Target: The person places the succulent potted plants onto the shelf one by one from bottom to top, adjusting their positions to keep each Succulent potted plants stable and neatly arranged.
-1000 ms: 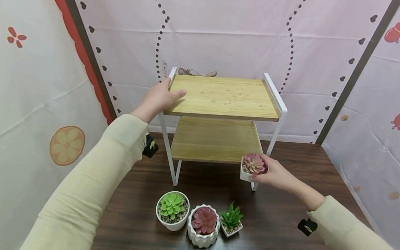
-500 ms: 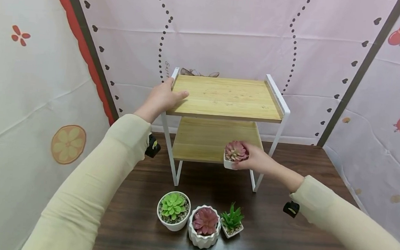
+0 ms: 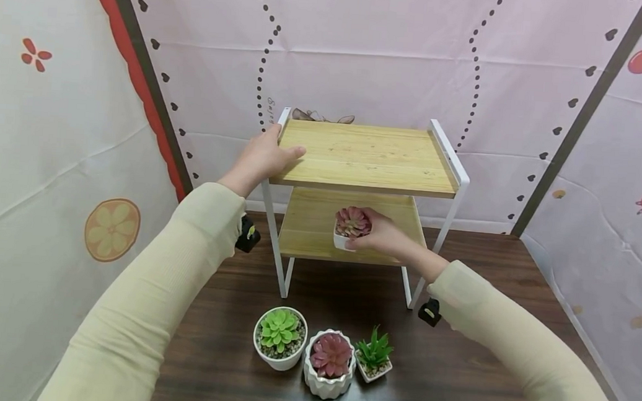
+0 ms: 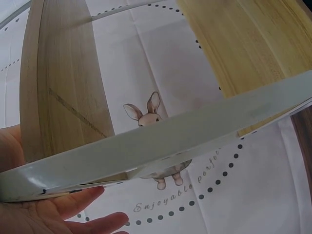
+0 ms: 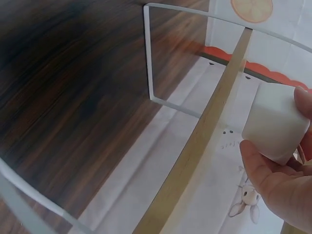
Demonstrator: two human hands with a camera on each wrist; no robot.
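My right hand pinches a small white square pot holding a pink succulent, in front of and just above the lower board of a two-tier shelf. In the right wrist view, thumb and fingers grip the sides of the white pot; the succulent is mostly hidden there. My left hand holds the shelf at the left end of its upper board, thumb on top and fingers at the white side frame. From the left wrist, fingers show past the white frame bar.
On the dark wood table, in front of the shelf, stand a green succulent in a round white pot, a dark pink succulent in a ribbed white pot and a spiky green plant in a square pot. Printed cloth hangs behind.
My right hand has carried the potted pink succulent left and upward, from beside the shelf's right leg to the front of the lower board. My left hand keeps its hold on the shelf.
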